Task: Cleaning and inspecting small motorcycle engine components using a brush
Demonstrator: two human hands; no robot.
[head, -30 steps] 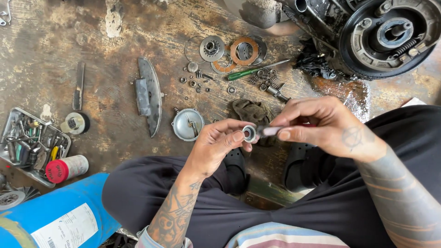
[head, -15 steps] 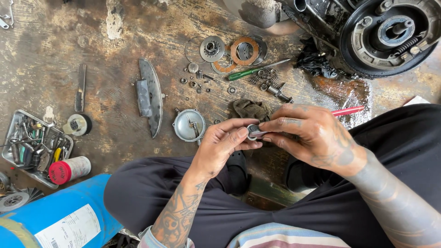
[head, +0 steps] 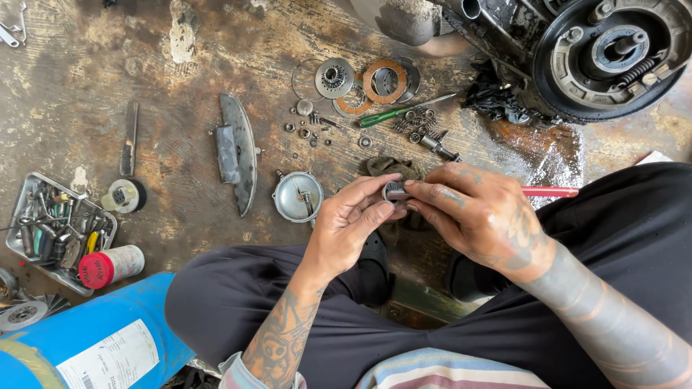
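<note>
My left hand [head: 355,220] pinches a small round metal part [head: 393,191] between thumb and fingers, just above my lap. My right hand [head: 481,216] lies palm down over the part's right side and touches it with its fingertips. That hand also grips a slim red-handled tool [head: 549,191], whose handle sticks out to the right; its tip is hidden under the fingers. Both forearms are tattooed. A dirty rag [head: 393,167] lies on the floor just behind the hands.
On the stained floor lie a round metal cover [head: 298,196], a curved metal plate [head: 236,153], gears and orange rings [head: 383,79], a green screwdriver [head: 393,114], and several small washers. A wheel hub [head: 613,54] stands top right, a tool tray [head: 54,229] left, a blue cylinder [head: 94,342] bottom left.
My right hand has turned palm down over the small part and moved slightly left. The red tool handle now shows at its right side. The left hand has kept its hold.
</note>
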